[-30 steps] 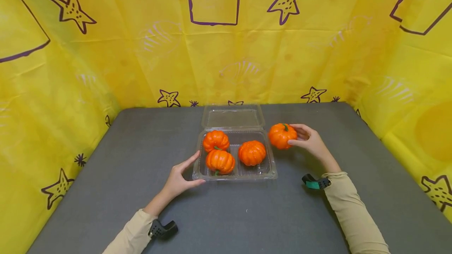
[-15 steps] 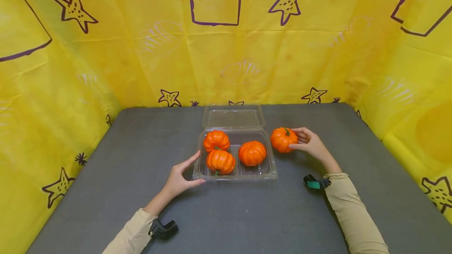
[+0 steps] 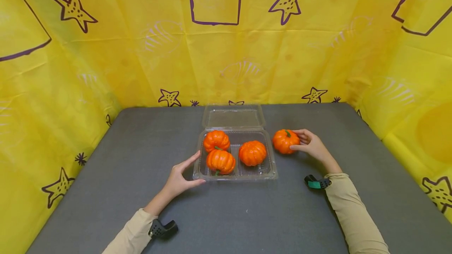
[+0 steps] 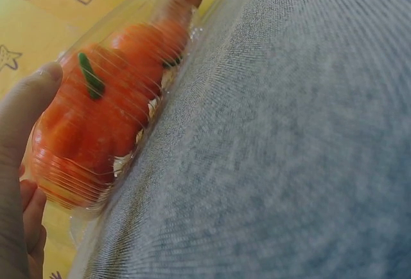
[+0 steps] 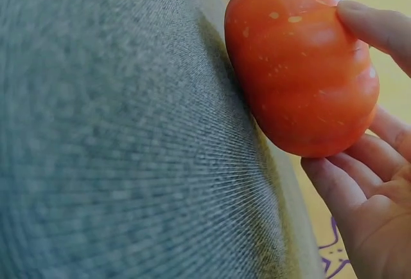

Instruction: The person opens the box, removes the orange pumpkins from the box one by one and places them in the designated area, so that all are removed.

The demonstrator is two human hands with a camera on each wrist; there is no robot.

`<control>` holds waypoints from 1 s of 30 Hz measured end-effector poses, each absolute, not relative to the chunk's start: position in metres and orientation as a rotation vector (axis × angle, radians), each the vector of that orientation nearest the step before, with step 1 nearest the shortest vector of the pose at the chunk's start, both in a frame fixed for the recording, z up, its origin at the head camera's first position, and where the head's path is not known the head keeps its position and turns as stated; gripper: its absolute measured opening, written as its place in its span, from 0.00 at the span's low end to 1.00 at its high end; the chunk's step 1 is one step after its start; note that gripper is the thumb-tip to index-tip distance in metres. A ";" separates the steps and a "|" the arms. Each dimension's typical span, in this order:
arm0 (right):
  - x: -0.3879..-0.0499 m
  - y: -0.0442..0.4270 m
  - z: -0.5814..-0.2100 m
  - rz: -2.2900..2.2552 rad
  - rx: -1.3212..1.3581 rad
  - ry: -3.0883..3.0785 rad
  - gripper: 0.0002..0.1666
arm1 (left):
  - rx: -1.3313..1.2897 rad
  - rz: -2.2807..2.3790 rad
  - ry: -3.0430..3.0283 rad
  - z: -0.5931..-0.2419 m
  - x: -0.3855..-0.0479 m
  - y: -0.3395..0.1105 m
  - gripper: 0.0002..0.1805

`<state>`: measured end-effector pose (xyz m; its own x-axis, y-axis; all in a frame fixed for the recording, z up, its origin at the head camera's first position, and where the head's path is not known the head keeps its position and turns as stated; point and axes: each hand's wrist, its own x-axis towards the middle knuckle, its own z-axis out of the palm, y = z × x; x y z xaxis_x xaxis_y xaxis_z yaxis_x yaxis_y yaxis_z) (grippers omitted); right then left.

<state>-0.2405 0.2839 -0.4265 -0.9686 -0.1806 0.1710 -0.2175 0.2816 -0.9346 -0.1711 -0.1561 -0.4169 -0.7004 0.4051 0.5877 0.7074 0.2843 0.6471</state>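
Observation:
My left hand (image 3: 178,181) touches the left side and near-left corner of a clear plastic clamshell container (image 3: 257,175), thumb and forefinger spread and fairly straight. Two small orange pumpkins, the back one (image 3: 216,140) and the front one (image 3: 220,162), sit in its left compartment. A third pumpkin (image 3: 252,153) occupies the right compartment. Just right of the container, my right hand (image 3: 312,146) holds a fourth pumpkin (image 3: 285,142) between thumb and fingers; in the right wrist view this pumpkin (image 5: 298,67) appears to rest on the tabletop. Ribbed plastic blurs the pumpkins (image 4: 90,118) in the left wrist view.
The container's lid (image 3: 233,117) lies open toward the back of the grey table (image 3: 226,222). Yellow patterned cloth (image 3: 226,58) stands around the table's back and sides. Each forearm wears a black wrist mount, the left mount (image 3: 163,229) and the right mount (image 3: 318,182).
My right hand and its pumpkin have moved slightly right and down, away from the container's right edge. The left hand, container and other pumpkins stay put.

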 end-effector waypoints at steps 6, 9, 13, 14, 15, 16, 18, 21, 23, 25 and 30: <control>-0.240 0.285 -0.429 1.803 0.370 -2.520 0.33 | -1.019 -1.379 -2.248 -0.418 -0.171 -0.156 0.41; -0.240 0.286 -0.429 1.795 0.370 -2.541 0.33 | -1.017 -1.382 -2.249 -0.418 -0.171 -0.156 0.41; -0.241 0.287 -0.429 1.795 0.377 -2.569 0.33 | -1.005 -1.394 -2.261 -0.419 -0.169 -0.156 0.41; -0.241 0.287 -0.429 1.791 0.379 -2.577 0.34 | -1.004 -1.393 -2.264 -0.419 -0.169 -0.156 0.41; -0.241 0.287 -0.429 1.789 0.376 -2.582 0.34 | -1.002 -1.397 -2.266 -0.419 -0.169 -0.156 0.40; -0.242 0.287 -0.428 1.782 0.377 -2.592 0.34 | -0.999 -1.396 -2.268 -0.419 -0.170 -0.156 0.40; -0.242 0.287 -0.428 1.766 0.373 -2.608 0.35 | -0.996 -1.396 -2.268 -0.418 -0.170 -0.156 0.41; -0.242 0.288 -0.426 1.762 0.367 -2.619 0.36 | -0.997 -1.393 -2.268 -0.418 -0.171 -0.156 0.41; -0.242 0.288 -0.425 1.789 0.375 -2.606 0.38 | -0.997 -1.392 -2.268 -0.418 -0.172 -0.156 0.41; -0.242 0.287 -0.423 1.820 0.393 -2.580 0.41 | -0.998 -1.394 -2.270 -0.418 -0.172 -0.156 0.41; -0.239 0.282 -0.410 1.815 0.464 -2.491 0.43 | -0.991 -1.394 -2.277 -0.419 -0.172 -0.157 0.41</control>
